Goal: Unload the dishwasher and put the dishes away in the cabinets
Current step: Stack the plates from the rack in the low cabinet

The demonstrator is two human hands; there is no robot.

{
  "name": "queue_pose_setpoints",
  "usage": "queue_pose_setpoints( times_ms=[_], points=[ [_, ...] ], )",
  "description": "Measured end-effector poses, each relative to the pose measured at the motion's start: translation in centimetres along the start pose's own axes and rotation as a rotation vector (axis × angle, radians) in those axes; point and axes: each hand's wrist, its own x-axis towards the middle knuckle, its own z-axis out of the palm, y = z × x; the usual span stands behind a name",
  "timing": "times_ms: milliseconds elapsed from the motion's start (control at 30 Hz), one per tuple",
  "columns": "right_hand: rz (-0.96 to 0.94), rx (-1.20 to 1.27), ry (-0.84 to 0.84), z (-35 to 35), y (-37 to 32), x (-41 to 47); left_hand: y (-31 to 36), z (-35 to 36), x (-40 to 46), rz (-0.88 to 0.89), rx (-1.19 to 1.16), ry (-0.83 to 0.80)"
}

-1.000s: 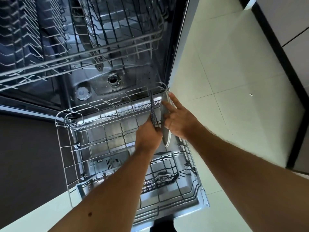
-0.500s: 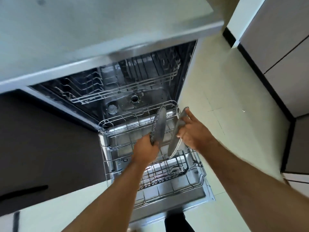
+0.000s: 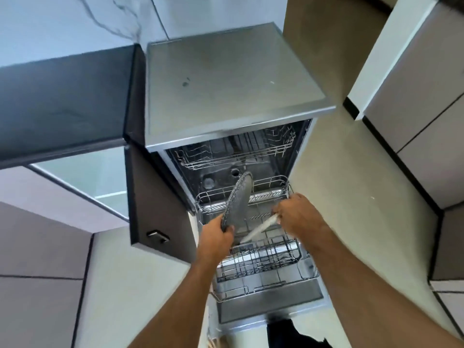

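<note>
Left hand (image 3: 218, 238) fingers clamp the grey textured round plate (image 3: 238, 200) at its lower rim – right hand (image 3: 300, 217) fingers grip the white plate (image 3: 259, 228), edge-on, above the wire lower rack (image 3: 261, 259).

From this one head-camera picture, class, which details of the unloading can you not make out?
- Right hand: its grip on the white plate is hidden by the hand's back; the plate shows edge-on.
- Left hand: holds the grey plate, whose pattern is blurred.
- Upper rack: contents shadowed, too small.
- Dark object at the bottom edge: cut off.
</note>
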Motion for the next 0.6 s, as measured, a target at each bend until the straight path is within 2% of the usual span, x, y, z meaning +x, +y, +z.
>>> queue_pose_setpoints(
  times_ms=[233,467,600],
  points=[
    [0.167,0.297,-0.035,-4.2,-4.1,-1.2,-1.5,-5.8,-3.2,0.023,-0.133,0.103],
    [0.27,0.568,0.046,-5.9,-7.2,-2.6,-4.7,-10.4,-4.9,0.046,-0.299,0.147],
    [0.314,0.626,0.082,-5.8,-9.6,-3.5,-7.0,-12.3,-6.3,0.015,-0.354,0.143]
  ],
)
